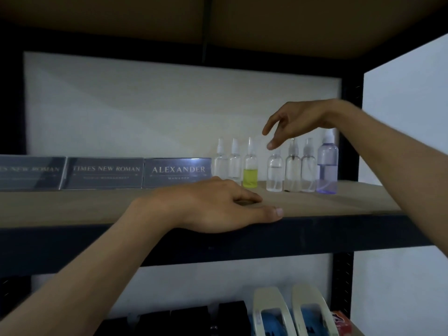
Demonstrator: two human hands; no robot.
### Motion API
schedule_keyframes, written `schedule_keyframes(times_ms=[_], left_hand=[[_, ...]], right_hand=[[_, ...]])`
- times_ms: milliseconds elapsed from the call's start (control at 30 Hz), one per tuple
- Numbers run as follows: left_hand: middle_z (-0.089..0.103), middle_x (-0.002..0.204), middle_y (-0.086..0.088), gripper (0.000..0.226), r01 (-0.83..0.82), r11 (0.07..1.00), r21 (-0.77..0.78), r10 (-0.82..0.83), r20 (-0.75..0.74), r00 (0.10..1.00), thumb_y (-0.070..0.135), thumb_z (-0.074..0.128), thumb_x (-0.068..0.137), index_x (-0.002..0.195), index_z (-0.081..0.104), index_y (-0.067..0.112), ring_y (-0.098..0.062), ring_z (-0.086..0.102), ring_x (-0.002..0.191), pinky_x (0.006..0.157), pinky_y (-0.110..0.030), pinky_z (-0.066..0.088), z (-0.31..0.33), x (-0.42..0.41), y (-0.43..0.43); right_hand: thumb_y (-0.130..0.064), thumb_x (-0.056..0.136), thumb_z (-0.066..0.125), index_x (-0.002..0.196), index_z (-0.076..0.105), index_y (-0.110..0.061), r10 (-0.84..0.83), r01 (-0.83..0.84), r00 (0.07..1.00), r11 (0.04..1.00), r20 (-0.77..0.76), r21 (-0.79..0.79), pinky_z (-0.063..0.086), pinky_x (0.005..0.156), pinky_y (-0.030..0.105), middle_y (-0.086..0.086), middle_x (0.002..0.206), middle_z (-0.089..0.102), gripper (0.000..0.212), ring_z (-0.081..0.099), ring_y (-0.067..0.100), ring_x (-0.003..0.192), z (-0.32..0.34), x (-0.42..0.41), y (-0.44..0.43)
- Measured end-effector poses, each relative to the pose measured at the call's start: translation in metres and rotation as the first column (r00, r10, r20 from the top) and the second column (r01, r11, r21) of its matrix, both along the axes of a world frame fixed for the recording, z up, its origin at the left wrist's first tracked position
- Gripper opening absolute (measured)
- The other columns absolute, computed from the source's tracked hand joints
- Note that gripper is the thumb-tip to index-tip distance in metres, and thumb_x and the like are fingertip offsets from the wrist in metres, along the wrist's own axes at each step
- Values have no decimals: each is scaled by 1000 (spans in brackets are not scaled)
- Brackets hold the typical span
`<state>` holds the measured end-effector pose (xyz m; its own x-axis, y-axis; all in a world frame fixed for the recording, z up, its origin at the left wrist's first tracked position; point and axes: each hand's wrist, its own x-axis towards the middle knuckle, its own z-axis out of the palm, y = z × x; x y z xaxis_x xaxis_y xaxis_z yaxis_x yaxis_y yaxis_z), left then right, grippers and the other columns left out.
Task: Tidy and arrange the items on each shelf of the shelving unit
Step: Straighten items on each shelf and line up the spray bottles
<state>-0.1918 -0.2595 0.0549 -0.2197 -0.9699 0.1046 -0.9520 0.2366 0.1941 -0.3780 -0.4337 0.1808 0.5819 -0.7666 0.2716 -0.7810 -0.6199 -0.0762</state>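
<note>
Spray bottles (276,166): seven upright in row on shelf (351,202), gap btwn yellow-liquid bottle (250,172) and clear bottle (274,173). Row looks nearly done; gap prob left to close. Name plates (175,172) at 9 o'clock of bottles, three lined up, look sorted. R hand (298,122) at 12 o'clock over clear bottle, fingers spread, holding nothing. L hand (218,204) at 6 o'clock of the row, resting on shelf edge, fingers loose, empty.

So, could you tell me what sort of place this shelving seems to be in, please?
Probably an office-supply shop or stockroom: sample desk nameplates stand in a row, small spray bottles are lined up beside them, and what look like tape dispensers sit lower down.
</note>
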Motion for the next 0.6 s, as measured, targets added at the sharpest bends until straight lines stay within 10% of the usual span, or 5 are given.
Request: schedule_keyframes(times_ms=[600], left_hand=[[38, 154, 19, 90, 50, 999, 6, -50, 34, 998, 94, 34, 67, 144, 43, 48, -10, 37, 139, 112, -35, 30, 6, -38, -17]], right_hand=[[-35, 74, 87, 103, 73, -24, 133, -117, 980, 987, 146, -112, 43, 74, 18, -11, 88, 75, 34, 66, 2, 92, -25, -6, -16]])
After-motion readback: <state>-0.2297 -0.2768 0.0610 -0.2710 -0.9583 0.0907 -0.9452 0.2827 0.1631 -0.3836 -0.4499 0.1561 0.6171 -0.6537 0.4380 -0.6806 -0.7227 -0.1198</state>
